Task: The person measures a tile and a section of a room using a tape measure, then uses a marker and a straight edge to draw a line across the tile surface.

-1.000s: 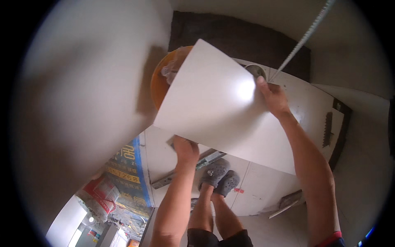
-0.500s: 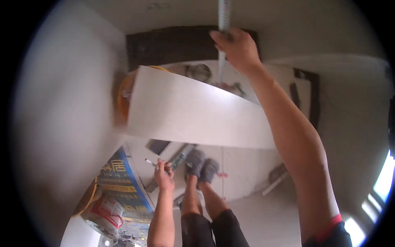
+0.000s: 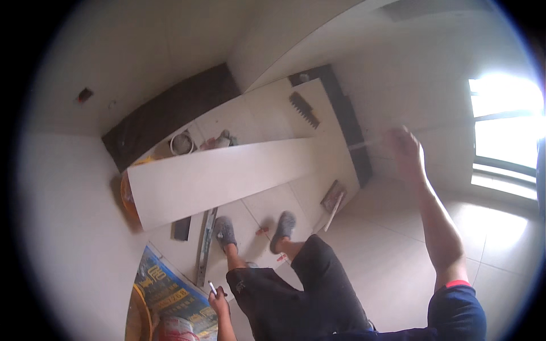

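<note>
At the lower left my left hand [image 3: 219, 303] is closed, a white cigarette [image 3: 212, 288] sticking up from its fingers. My right hand [image 3: 406, 150] is raised at the right, closed around a long thin pale rod [image 3: 364, 145] that is smeared by motion. The rod runs out on both sides of the fist. Between the hands a long white panel [image 3: 222, 179] lies slantwise above the floor. Its left end rests over an orange-yellow tub [image 3: 126, 193]. A spirit level [image 3: 206, 247] lies on the floor near my left foot.
A notched trowel [image 3: 304, 109] lies near the dark strip at the far wall. Past the panel stands a round pot [image 3: 182, 144]. Another trowel-like tool [image 3: 333, 199] lies right of my feet. A blue printed sheet [image 3: 170, 284] and a red-white bucket [image 3: 176, 329] are lower left. A bright window [image 3: 506, 122] is at right.
My view has turned and shifted right. My right hand has swung from the far middle to the right with the rod. My feet have stepped apart. The left hand still has the cigarette.
</note>
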Demonstrator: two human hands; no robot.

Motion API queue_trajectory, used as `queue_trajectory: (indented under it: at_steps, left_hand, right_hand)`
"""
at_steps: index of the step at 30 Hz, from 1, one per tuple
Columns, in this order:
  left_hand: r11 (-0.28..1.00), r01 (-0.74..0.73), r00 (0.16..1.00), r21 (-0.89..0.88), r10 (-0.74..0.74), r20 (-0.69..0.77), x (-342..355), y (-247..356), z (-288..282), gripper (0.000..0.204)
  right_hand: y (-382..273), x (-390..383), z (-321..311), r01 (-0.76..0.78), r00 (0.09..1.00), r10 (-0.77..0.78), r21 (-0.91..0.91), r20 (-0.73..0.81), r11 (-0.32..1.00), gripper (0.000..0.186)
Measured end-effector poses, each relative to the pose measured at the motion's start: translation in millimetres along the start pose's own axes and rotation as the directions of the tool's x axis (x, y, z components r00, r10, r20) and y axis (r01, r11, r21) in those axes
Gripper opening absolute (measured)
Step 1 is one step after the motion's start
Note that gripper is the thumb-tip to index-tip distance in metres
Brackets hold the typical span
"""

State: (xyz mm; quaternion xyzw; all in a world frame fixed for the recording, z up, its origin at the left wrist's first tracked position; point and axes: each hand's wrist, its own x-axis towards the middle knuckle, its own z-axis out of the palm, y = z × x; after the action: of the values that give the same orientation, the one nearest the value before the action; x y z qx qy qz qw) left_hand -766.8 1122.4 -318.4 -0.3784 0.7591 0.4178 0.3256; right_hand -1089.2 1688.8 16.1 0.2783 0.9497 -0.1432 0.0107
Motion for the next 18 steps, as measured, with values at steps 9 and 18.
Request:
queue_trajectory:
  at_steps: [9,18]
  left_hand:
    - [0.879,-0.398,0.911,0.263,0.412,0.001,0,154,68,0.038]
    - [0.907,-0.412,0.906,0.092,0.418,-0.063,-124,332,240,0.036]
  right_hand:
    - [238,-143,-103,-0.367,0.901,0.391,0.149,-0.188,0.918,0.025]
    - [456,-51,-83,-0.449,0.859,0.499,0.298,-0.113,0.842,0.025]
